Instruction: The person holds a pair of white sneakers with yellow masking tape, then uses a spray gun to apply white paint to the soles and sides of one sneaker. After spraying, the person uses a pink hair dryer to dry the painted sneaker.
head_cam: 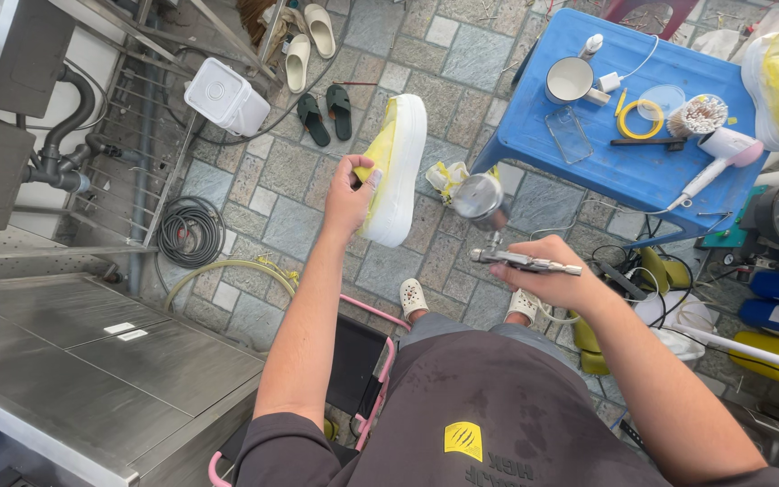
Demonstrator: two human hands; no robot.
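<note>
The white shoe, masked in yellow, hangs upright, long axis vertical, clamped in the left hand. The right hand, lower and rightward, grips the spray gun, whose metal cup nears the sole.

Bright, even daylight fills the sharp wide-angle view, with glare on the brushed stainless-steel counter, soft short shadows, and bent lines toward the edges.
</note>
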